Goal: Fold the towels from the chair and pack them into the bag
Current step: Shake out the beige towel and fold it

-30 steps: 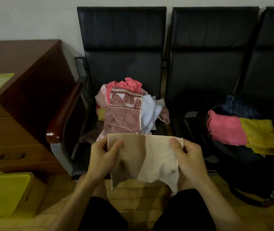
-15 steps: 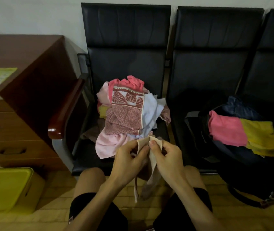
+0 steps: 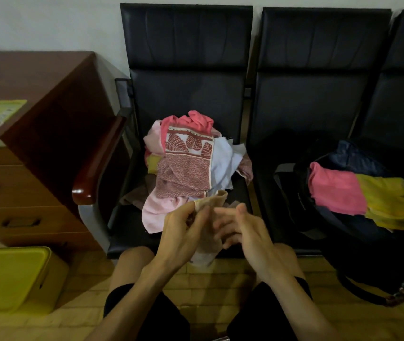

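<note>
Before the chair [image 3: 186, 70], the left hand [image 3: 181, 232] pinches the beige towel [image 3: 212, 200] so it hangs. The right hand [image 3: 247, 232], fingers straight, likely smooths it.

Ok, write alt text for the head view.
A person's left hand pinches a beige towel, the right hand open beside it. Beyond, a towel pile sits on a black chair; a dark bag on the next seat holds more.

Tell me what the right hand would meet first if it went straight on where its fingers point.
Most likely the beige towel the left hand grips: the fingers of the right hand point forward and inward at it, almost touching. Behind it lies the towel pile; blur leaves the gap unclear.
</note>
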The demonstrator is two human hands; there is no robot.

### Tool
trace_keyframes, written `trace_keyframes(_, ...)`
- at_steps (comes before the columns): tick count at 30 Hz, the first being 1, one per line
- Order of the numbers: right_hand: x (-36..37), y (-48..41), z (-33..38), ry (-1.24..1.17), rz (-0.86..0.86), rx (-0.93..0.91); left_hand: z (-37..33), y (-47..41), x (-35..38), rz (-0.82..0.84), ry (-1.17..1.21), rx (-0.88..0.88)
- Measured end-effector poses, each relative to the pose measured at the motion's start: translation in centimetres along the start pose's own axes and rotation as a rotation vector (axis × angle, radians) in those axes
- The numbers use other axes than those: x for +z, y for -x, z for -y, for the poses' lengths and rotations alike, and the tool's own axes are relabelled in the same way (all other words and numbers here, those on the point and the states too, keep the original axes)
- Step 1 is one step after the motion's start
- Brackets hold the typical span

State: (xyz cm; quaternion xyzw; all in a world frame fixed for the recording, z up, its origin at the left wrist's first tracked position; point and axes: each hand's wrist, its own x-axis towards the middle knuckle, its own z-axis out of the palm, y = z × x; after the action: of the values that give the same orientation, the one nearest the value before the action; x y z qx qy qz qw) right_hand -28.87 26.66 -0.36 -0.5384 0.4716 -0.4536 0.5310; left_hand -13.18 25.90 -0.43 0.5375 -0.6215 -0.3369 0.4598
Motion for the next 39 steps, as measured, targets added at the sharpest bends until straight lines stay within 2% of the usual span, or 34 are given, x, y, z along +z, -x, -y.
trace_keyframes(2, -1.0, -0.6, -0.8, -0.018, -0.22, 0.03, -0.4, -0.4, -0.5, 0.027, 0.018, -0.029)
trace_keyframes(4, -2.2, -1.5, -2.0, 0.052, -0.331, 0.111, -0.5, -0.9, -1.0, 0.066, 0.028, -0.027)
trace_keyframes(7, -3.8, -3.0, -3.4, -0.026, -0.229, 0.283, -1.1, -1.8, -1.7, 0.128, 0.078, -0.015)
trace_keyframes(10, -4.3, -4.1, -2.8, -0.161, -0.043, 0.407, -1.3, -2.6, -2.5, 0.207, 0.151, -0.042)
trace_keyframes(12, -4.5, -4.5, -1.3, -0.162, -0.048, 0.314, -0.2, -3.3, -3.0, 0.21, 0.193, -0.082)
trace_keyframes(14, -4.9, -4.7, 0.5, -0.043, -0.153, 0.082, 0.8, -3.8, -3.4, 0.164, 0.163, -0.128)
trace_keyframes(16, -4.6, -4.5, 2.1, 0.113, -0.146, -0.12, 1.7, -3.7, -3.6, 0.11, 0.145, -0.161)
trace_keyframes(18, -4.1, -4.0, 2.6, 0.182, -0.104, -0.202, 2.0, -3.5, -3.6, 0.069, 0.179, -0.176)
trace_keyframes(20, -3.9, -3.6, 2.4, 0.202, -0.126, -0.206, 2.1, -3.4, -3.3, 0.045, 0.276, -0.194)
trace_keyframes(28, -4.7, -3.2, 2.2, 0.045, -0.224, -0.156, -0.7, -3.4, -3.0, 0.02, 0.233, -0.053)
trace_keyframes(33, -4.9, -3.0, 3.2, -0.212, -0.2, -0.078, -2.7, -3.5, -2.5, 0.019, 0.289, -0.014)
trace_keyframes(36, -5.1, -2.8, 2.9, -0.376, -0.093, 0.001, -2.9, -3.8, -2.1, -0.004, 0.337, -0.058)
trace_keyframes(39, -4.1, -1.6, 0.8, -0.359, 0.107, 0.233, -3.0, -4.4, -2.1, -0.03, 0.381, -0.133)
